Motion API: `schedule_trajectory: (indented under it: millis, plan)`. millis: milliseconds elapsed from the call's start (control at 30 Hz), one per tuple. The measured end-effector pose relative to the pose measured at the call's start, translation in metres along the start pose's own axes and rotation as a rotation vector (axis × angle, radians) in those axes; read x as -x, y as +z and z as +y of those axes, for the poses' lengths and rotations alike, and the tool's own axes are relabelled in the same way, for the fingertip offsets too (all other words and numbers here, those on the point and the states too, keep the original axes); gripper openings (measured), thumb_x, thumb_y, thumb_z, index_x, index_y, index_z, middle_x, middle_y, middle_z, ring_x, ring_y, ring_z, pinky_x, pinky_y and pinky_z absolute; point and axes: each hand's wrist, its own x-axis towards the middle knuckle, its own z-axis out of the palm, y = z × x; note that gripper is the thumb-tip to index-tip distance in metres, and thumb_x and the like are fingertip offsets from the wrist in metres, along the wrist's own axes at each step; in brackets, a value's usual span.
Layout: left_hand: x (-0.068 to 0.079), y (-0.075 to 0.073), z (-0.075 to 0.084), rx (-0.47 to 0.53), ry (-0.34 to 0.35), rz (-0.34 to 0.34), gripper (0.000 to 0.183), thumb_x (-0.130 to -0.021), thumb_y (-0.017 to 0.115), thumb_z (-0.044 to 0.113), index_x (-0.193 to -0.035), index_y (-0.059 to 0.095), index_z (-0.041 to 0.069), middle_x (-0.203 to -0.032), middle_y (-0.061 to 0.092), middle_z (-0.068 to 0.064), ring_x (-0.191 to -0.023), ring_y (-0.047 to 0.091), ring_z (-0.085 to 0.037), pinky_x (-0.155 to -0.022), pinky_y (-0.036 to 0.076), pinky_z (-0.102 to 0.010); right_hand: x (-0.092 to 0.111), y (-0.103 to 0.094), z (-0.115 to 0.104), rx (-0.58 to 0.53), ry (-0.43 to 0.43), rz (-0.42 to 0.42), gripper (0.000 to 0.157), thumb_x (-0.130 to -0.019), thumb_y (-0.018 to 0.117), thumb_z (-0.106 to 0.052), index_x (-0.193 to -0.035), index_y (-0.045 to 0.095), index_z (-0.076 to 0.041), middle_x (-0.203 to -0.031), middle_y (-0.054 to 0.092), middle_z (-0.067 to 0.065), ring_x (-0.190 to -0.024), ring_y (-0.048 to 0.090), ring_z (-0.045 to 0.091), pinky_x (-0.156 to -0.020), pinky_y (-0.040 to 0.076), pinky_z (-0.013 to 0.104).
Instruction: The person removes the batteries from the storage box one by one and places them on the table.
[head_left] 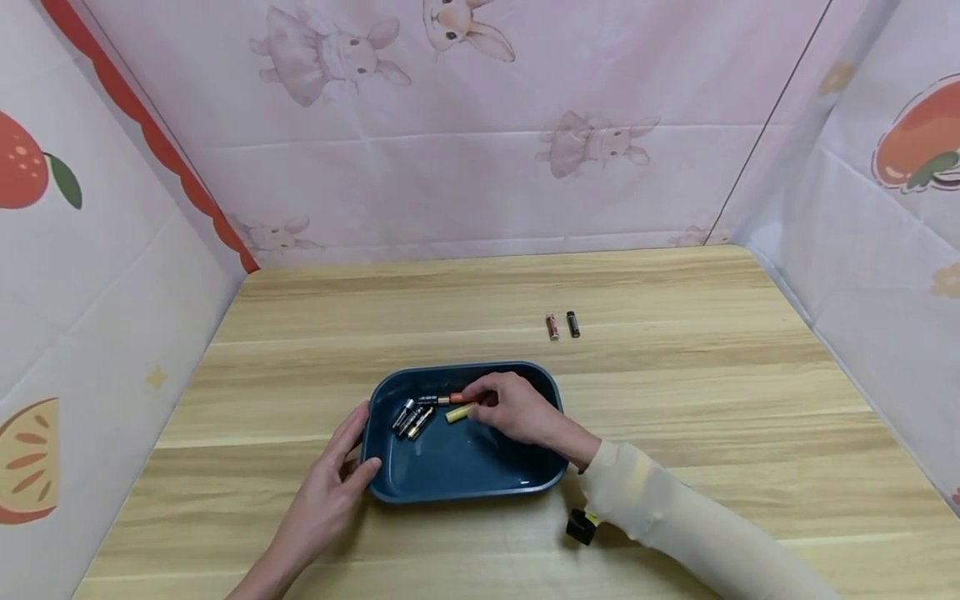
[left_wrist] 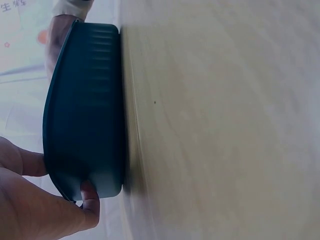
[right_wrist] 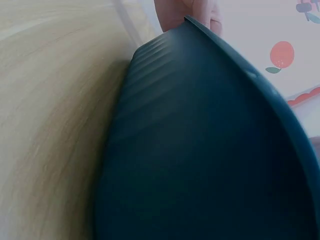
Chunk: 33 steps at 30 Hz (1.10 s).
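One red battery and one black battery lie near each other, not touching, on the desk, past the far right part of the blue tray. Tray sits flat on the desk. Left hand grips its left end from outside: thumb at the near corner, fingers along the end wall. Right hand reaches in over the right end, fingers bent, at the orange battery and gold battery. Fingers hide the contact, so can't tell if it pinches either one. Left of those, near the far wall, a black-and-copper battery lies in line with the orange one. Three dark batteries lie slanted, side by side, in the tray's left part. Right wrist view shows mostly the tray's outer wall. Black gadget under the right sleeve. Rabbit-print backdrop behind the desk.
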Motion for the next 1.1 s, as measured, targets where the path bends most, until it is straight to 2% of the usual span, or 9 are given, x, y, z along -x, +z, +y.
schedule_trajectory:
  millis: [233,400,667,867,1100]
  plan:
    - [-0.0009,0.0004,0.0009,-0.007,-0.012,-0.001,0.069,-0.107,0.053,0.004,-0.166,0.018,0.01,-0.173,0.012,-0.008,-0.153,0.026,-0.036,-0.117,0.036,-0.053,-0.0007,0.0012,0.002,0.051,-0.047,-0.047,0.025,-0.095,0.072,-0.002,-0.12,0.074,0.001,-0.114,0.071,0.012,-0.082,0.056,0.011,-0.068,0.049,0.022]
    - [-0.0003,0.0002,0.0016,-0.007,-0.018,-0.005,0.07,-0.107,0.053,0.004,-0.166,0.017,0.011,-0.173,0.011,-0.008,-0.153,0.025,-0.037,-0.118,0.034,-0.054,0.0002,0.0009,0.0005,0.056,-0.003,-0.051,0.023,-0.095,0.071,0.0,-0.118,0.074,0.0,-0.112,0.071,0.01,-0.08,0.056,0.012,-0.067,0.049,0.022]
    - [0.0,0.0018,-0.0001,-0.023,0.012,0.007,0.069,-0.106,0.053,0.001,-0.165,0.02,0.008,-0.172,0.013,-0.011,-0.152,0.028,-0.038,-0.114,0.04,-0.052,0.0013,0.0042,-0.0003,0.126,0.052,-0.046,0.021,-0.092,0.074,0.001,-0.113,0.076,-0.002,-0.104,0.074,0.006,-0.082,0.062,0.01,-0.07,0.054,0.025]
    - [0.0003,0.0019,0.0011,-0.024,0.001,0.006,0.069,-0.106,0.054,0.002,-0.166,0.019,0.009,-0.172,0.013,-0.011,-0.152,0.026,-0.038,-0.115,0.039,-0.054,0.0026,0.0058,0.0011,0.136,0.048,-0.074,0.017,-0.092,0.075,-0.001,-0.11,0.075,-0.002,-0.088,0.07,0.001,-0.069,0.059,0.01,-0.059,0.051,0.023]
    - [-0.0004,0.0018,0.0024,-0.025,-0.022,0.006,0.07,-0.106,0.053,0.002,-0.166,0.019,0.01,-0.172,0.012,-0.01,-0.153,0.026,-0.038,-0.117,0.037,-0.055,0.0023,0.008,0.0027,0.158,0.071,-0.094,0.015,-0.096,0.072,-0.006,-0.11,0.071,-0.004,-0.085,0.066,0.001,-0.06,0.057,0.01,-0.052,0.047,0.023]
